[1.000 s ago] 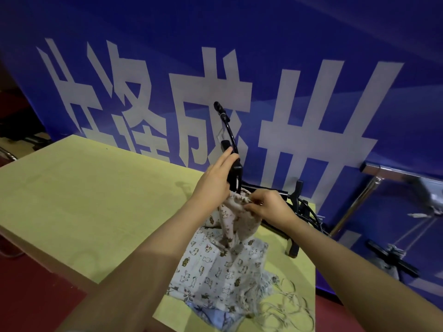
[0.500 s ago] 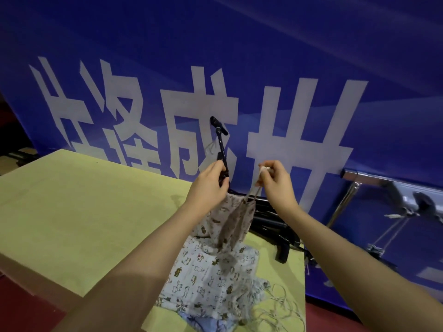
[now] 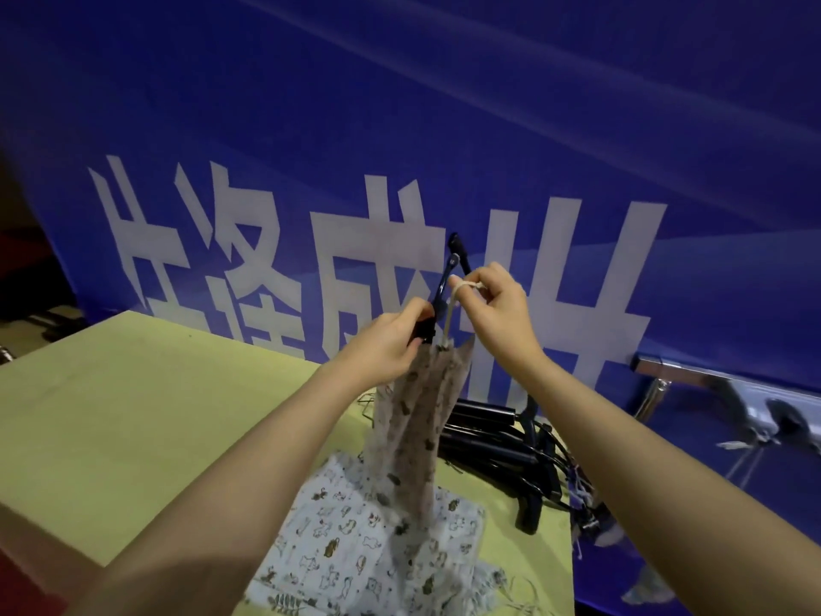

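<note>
A patterned cloth piece [image 3: 417,420] with small animal prints hangs lifted above the yellow-green table [image 3: 133,415]. My left hand [image 3: 386,344] grips its top edge together with a black clip hanger [image 3: 444,286] that rises above my fingers. My right hand [image 3: 493,309] pinches a pale string [image 3: 453,309] that runs down to the cloth's top. More printed cloth pieces [image 3: 360,540] lie flat in a stack under the hanging one.
A pile of black hangers [image 3: 497,442] lies at the table's back right edge. Loose strings [image 3: 515,597] trail by the cloth stack. A blue banner [image 3: 444,126] with white characters stands right behind the table. A metal rack [image 3: 693,380] shows at the right.
Both hands have risen, lifting the cloth piece higher off the stack. My right hand has pulled the string up near the hanger's top. The view has tilted up.
</note>
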Demonstrator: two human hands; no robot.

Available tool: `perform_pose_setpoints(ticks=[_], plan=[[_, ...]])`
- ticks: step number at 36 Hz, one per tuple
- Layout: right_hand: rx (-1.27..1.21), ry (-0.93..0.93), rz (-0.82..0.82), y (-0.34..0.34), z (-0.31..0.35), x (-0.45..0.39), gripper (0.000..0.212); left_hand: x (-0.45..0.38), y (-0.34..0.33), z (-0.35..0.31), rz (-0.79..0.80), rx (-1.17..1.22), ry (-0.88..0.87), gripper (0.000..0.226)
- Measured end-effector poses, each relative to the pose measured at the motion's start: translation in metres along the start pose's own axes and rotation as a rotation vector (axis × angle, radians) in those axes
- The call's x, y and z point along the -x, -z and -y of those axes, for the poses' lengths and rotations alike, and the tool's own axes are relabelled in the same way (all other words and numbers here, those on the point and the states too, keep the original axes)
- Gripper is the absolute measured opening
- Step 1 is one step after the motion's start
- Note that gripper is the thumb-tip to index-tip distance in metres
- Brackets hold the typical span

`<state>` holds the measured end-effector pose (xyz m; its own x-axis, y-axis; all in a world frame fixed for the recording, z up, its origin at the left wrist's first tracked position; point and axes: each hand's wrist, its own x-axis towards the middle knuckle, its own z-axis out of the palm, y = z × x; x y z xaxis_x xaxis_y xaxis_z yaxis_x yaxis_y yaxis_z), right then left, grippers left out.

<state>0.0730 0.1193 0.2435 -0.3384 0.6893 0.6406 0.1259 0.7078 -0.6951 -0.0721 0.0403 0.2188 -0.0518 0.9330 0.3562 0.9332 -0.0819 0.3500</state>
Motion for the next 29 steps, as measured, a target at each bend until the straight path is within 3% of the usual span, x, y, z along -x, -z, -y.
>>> perform_pose_setpoints(ticks=[9,14,17,22,29], plan=[[0.148,0.156,-0.029,-0.001,0.007,-0.009,0.021,0.021,-0.016,0.014,0.134,-0.004,0.078,0.043],[-0.259,-0.158,-0.042,-0.005,0.02,-0.008,0.035,0.024,-0.02,0.011,0.109,-0.181,0.028,0.042],[-0.283,-0.224,-0.012,-0.004,0.029,-0.011,0.04,0.022,-0.016,0.002,0.073,-0.225,0.013,0.044],[-0.092,-0.066,-0.027,-0.003,0.037,-0.006,0.036,0.017,-0.022,-0.005,0.096,-0.357,0.056,0.063],[0.347,0.434,-0.03,-0.003,0.036,-0.005,0.031,0.014,-0.026,-0.023,0.117,-0.505,0.121,0.047]])
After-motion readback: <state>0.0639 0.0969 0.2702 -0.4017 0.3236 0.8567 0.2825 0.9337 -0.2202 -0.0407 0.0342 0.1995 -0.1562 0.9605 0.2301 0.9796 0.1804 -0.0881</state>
